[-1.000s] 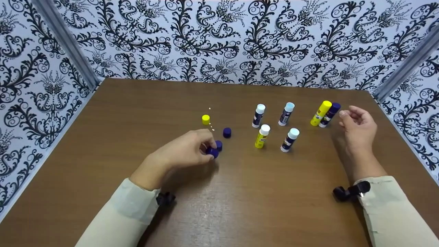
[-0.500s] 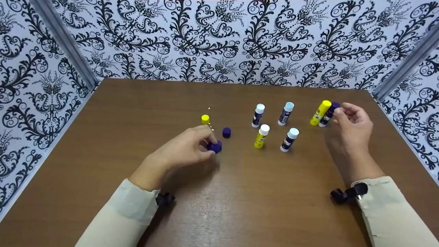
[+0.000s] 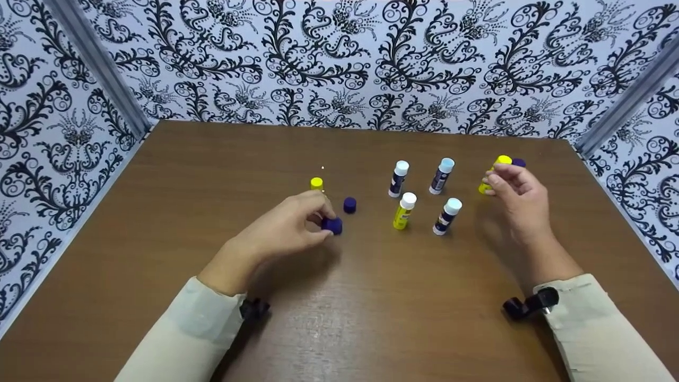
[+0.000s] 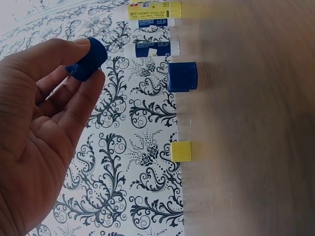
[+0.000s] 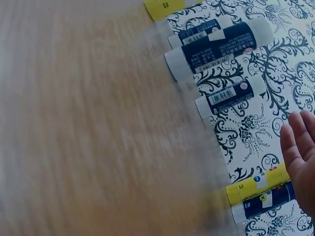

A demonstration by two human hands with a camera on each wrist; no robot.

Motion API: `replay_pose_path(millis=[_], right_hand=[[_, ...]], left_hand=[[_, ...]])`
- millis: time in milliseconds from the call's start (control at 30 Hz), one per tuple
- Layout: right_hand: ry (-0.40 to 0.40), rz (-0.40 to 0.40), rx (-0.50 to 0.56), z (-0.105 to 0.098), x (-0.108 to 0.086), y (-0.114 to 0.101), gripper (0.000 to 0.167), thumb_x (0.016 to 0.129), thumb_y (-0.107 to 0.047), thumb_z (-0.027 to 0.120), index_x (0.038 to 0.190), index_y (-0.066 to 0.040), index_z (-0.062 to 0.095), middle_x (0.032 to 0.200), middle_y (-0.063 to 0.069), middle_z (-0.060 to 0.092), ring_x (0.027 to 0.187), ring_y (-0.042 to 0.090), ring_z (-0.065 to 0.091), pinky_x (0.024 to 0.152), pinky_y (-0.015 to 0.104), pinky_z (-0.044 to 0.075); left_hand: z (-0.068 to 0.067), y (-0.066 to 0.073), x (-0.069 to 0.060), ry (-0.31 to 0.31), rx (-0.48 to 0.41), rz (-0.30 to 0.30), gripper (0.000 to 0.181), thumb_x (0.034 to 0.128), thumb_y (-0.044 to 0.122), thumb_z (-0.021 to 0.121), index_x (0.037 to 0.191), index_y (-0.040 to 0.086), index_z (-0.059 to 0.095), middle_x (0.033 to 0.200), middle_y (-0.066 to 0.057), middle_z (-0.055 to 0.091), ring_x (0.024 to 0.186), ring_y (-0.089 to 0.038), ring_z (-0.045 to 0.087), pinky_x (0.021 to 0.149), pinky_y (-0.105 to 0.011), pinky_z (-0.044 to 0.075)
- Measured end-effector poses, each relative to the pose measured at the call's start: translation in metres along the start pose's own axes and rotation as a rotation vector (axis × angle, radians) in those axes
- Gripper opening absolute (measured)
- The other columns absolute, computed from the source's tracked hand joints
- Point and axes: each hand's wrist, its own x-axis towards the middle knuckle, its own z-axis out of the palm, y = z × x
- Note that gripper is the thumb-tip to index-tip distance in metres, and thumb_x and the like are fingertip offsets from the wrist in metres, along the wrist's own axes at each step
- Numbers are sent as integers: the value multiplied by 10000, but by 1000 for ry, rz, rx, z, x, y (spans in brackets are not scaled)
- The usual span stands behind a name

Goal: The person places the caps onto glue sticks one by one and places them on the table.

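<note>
My left hand [image 3: 281, 225] pinches a dark blue glue-stick cap [image 4: 89, 60] between thumb and fingers, just above the table. Another blue cap [image 3: 349, 205] and a yellow cap [image 3: 316, 183] stand beyond that hand. Uncapped glue sticks with white tops stand mid-table: a yellow one [image 3: 404, 212] and several dark blue ones, such as the front right one [image 3: 446, 217]. My right hand [image 3: 522, 204] holds nothing, its fingers loosely bent. It partly hides a yellow capped glue stick [image 5: 258, 187] and a blue capped one [image 5: 263, 202], which stand side by side.
Everything stands on a brown wooden table [image 3: 339, 329]. A patterned black-and-white wall [image 3: 329, 58] runs along its back, with similar panels at both sides. A tiny pale crumb [image 3: 322, 167] lies behind the yellow cap.
The left hand has moved its blue cap slightly away from me, over the place of another blue cap. My right hand has shifted left, now in front of the capped pair.
</note>
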Motion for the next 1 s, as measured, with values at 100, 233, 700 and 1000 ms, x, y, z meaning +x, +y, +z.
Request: replay_pose_path(millis=[100,233,700,1000], right_hand=[[-57,-10,-19,1,-2,1,202,993,-6,651,1183,-63,689,1086,107,737,972,153,731,799,222,627],[-137,2,-47,1,-5,2,258,1003,21,611,1246,-45,667,1150,133,726,1039,177,726,842,249,630],[-426,84,-260,4,-10,6,430,989,22,634,1412,-12,569,1262,62,712,1145,136,704,944,190,580],[-589,143,-312,4,-11,11,543,969,7,687,1467,81,482,1329,0,694,1123,93,700,939,207,589]], left_hand=[[0,1,0,12,-6,5,174,915,22,755,1049,53,649,1139,-87,631,1090,-225,709,905,-362,639],[0,0,0,36,-7,30,169,920,33,764,1054,52,661,1134,-82,626,1106,-208,710,915,-293,627],[-1,1,0,169,-18,276,200,911,14,777,1090,-18,693,1105,-126,662,1032,-198,723,925,-234,609],[0,-1,2,193,-39,370,208,893,-29,778,1080,-38,688,1094,-154,663,1017,-244,717,914,-255,618]])
